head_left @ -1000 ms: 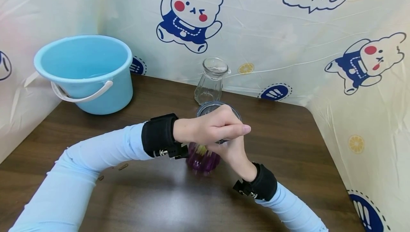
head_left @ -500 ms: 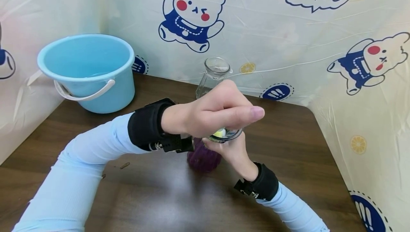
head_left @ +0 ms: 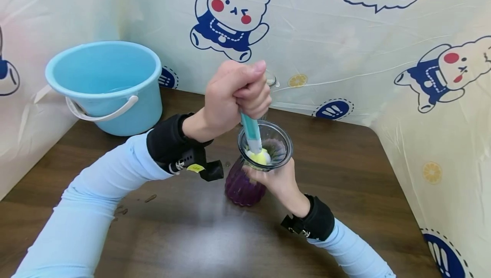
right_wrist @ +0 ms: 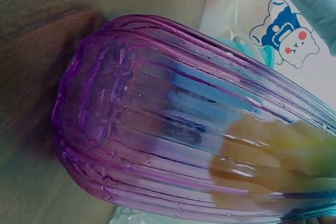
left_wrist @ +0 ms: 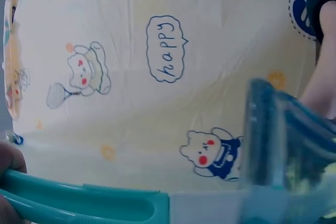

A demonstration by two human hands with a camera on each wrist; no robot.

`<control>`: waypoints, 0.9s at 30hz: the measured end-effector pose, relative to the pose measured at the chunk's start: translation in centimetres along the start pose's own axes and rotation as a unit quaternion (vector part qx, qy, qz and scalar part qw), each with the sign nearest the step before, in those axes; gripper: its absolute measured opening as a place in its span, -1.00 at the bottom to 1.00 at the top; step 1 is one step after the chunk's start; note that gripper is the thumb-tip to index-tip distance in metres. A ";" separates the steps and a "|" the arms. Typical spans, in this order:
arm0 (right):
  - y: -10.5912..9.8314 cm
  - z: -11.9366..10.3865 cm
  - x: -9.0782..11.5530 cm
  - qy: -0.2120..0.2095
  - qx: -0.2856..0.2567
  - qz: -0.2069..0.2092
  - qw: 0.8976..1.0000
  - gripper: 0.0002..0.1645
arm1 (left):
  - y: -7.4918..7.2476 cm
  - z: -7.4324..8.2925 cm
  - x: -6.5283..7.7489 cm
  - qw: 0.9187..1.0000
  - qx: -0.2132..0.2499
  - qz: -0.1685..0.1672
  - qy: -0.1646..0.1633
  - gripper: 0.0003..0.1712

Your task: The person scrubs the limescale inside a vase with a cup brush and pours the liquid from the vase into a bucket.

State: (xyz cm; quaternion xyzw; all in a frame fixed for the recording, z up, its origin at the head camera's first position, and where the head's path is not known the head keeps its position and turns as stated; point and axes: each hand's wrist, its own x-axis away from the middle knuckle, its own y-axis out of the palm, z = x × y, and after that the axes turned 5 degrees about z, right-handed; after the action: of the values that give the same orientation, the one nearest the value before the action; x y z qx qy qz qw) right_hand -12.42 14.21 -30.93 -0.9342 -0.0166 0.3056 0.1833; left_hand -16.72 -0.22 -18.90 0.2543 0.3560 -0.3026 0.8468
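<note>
My left hand [head_left: 238, 92] grips the teal handle of a sponge bottle brush [head_left: 251, 129], raised over a purple ribbed glass vase [head_left: 244, 189]. The brush's white-and-yellow sponge head [head_left: 261, 157] sits inside the vase's wide mouth. Around the neck, below the rim, my right hand [head_left: 277, 180] holds the vase, which leans a little. In the left wrist view the handle [left_wrist: 94, 203] runs from my fingers toward the vase's blurred rim. Seen through the glass in the right wrist view, the yellow sponge [right_wrist: 273, 161] fills the upper part.
A light blue bucket [head_left: 147, 107] with a white handle stands at the back left. Behind my left hand, a clear glass vase [head_left: 271, 78] is mostly hidden. Small brown bits [head_left: 151, 198] lie on the wooden table [head_left: 345, 175]; a printed curtain [head_left: 326, 35] hangs behind.
My left hand dipped lower over the vase mouth, then rose and tilted back, so the brush's teal handle now shows. The right hand keeps hold of the vase in nearly the same place.
</note>
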 end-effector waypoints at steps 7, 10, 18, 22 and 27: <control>0.1 0.0 0.0 -0.019 0.011 0.007 1.000 -0.28 | 0.0 -0.9 1.1 0.996 0.013 0.062 -0.064 -0.52; 0.2 0.0 0.0 -0.023 0.029 0.011 0.999 -0.30 | -0.1 -1.9 1.7 0.995 0.006 0.070 -0.072 -0.52; 0.1 0.1 0.0 -0.005 0.020 -0.007 1.000 -0.31 | 0.2 -4.1 2.9 0.987 -0.003 0.066 -0.146 -0.50; -0.1 0.2 0.0 -0.010 0.011 -0.008 1.000 -0.23 | 0.5 -4.5 2.4 0.977 -0.034 0.030 -0.208 -0.48; -0.3 0.2 0.1 -0.003 0.007 -0.013 1.000 -0.18 | 0.6 -4.8 1.5 0.955 -0.093 -0.061 -0.274 -0.48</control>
State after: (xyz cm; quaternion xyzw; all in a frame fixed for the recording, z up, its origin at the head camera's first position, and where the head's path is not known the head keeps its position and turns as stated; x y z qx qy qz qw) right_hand -12.39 14.54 -31.06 -0.9318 -0.0272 0.3057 0.1938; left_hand -17.65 2.84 -22.87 0.0590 0.1514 -0.3773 0.9117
